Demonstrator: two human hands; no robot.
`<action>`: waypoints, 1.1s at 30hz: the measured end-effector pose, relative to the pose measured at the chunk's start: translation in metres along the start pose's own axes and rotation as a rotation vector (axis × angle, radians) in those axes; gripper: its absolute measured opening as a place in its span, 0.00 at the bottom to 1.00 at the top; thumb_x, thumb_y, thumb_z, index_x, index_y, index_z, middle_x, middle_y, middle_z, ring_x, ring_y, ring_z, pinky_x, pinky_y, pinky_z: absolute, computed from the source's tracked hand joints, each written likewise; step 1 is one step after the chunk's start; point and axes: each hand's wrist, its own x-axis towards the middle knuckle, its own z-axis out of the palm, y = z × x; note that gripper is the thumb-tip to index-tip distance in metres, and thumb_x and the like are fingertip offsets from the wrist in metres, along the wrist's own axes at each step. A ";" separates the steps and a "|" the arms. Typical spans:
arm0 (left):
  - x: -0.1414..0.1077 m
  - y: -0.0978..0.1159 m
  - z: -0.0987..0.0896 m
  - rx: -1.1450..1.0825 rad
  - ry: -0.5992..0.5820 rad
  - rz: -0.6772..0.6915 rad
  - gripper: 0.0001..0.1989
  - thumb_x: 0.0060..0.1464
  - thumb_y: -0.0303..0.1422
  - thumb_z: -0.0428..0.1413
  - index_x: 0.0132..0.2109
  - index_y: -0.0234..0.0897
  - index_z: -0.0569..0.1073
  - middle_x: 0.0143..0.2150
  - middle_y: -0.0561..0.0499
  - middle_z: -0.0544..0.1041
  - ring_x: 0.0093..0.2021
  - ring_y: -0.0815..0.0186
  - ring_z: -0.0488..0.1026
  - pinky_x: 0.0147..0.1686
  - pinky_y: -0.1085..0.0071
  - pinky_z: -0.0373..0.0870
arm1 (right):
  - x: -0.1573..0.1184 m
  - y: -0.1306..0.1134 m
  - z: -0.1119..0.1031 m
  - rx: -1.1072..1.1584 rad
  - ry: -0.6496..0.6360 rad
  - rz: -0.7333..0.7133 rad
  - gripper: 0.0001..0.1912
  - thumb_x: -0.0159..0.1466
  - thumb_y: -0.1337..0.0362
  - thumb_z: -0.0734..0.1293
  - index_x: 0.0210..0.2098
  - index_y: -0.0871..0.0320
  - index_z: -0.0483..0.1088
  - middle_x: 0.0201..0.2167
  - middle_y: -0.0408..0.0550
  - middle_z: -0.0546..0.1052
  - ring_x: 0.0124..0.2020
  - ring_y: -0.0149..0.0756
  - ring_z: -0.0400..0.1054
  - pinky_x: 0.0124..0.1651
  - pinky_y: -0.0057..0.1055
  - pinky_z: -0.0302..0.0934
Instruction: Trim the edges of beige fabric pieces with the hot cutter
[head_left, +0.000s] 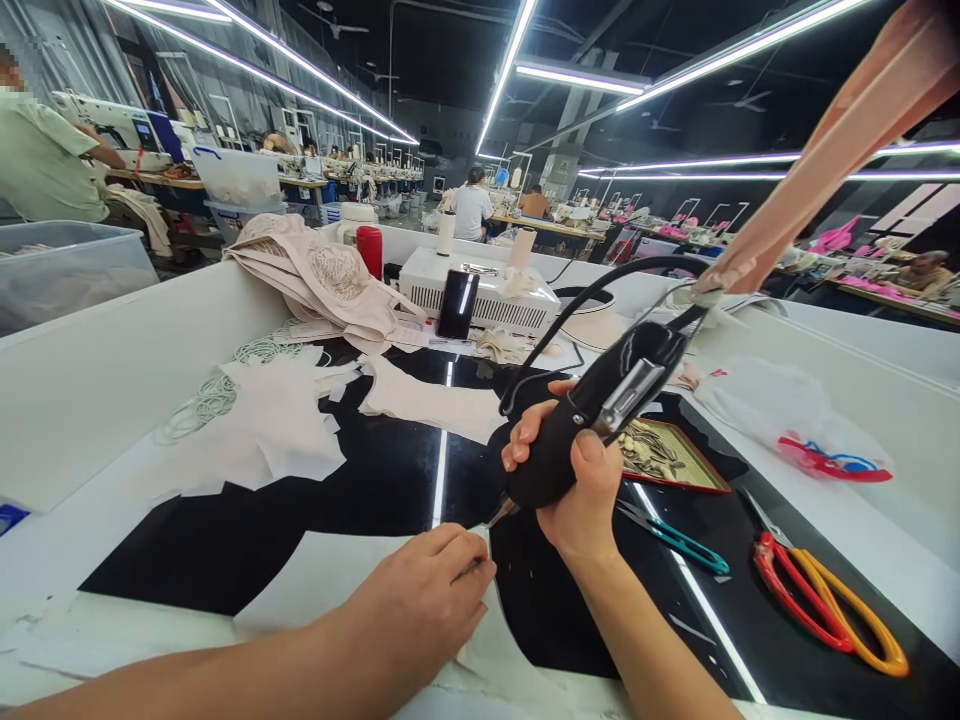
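Observation:
My right hand (581,500) is wrapped round a black corded hand-held tool (555,450) with a silver lever and a thin metal tip pointing down to the left. A strip of pinkish fabric (817,170) is tied at its upper end and runs up to the right. My left hand (427,600) is closed, its fingers pinching the edge of a white sheet-like piece (322,575) on the black tabletop (390,480). The tool's tip is right by these fingertips; whether it touches the piece I cannot tell.
Teal snips (682,545) and red-and-orange scissors (825,600) lie to the right, near a tray (697,465) of small pieces. Cut pale pieces (255,430) and stacked beige bras (322,270) are at the left. A phone (457,305) leans against a white box (495,290).

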 end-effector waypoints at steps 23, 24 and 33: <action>-0.008 0.009 0.021 0.004 0.083 -0.010 0.05 0.70 0.23 0.56 0.47 0.28 0.78 0.47 0.44 0.80 0.49 0.63 0.76 0.48 0.67 0.74 | -0.004 -0.001 0.008 -0.016 0.025 -0.020 0.24 0.60 0.48 0.76 0.49 0.50 0.70 0.27 0.38 0.72 0.23 0.30 0.64 0.26 0.29 0.65; -0.008 0.009 0.022 0.004 0.092 -0.019 0.05 0.70 0.23 0.56 0.47 0.28 0.77 0.46 0.44 0.80 0.48 0.63 0.76 0.48 0.68 0.74 | -0.005 0.000 0.009 -0.011 0.021 -0.023 0.24 0.60 0.47 0.76 0.49 0.50 0.70 0.27 0.38 0.72 0.23 0.30 0.64 0.26 0.29 0.65; -0.007 0.010 0.023 0.023 0.098 -0.035 0.07 0.70 0.22 0.54 0.45 0.31 0.77 0.47 0.45 0.81 0.47 0.63 0.76 0.48 0.67 0.74 | -0.006 0.004 0.013 -0.009 -0.002 -0.019 0.24 0.60 0.48 0.76 0.49 0.50 0.67 0.27 0.37 0.73 0.22 0.31 0.67 0.24 0.30 0.68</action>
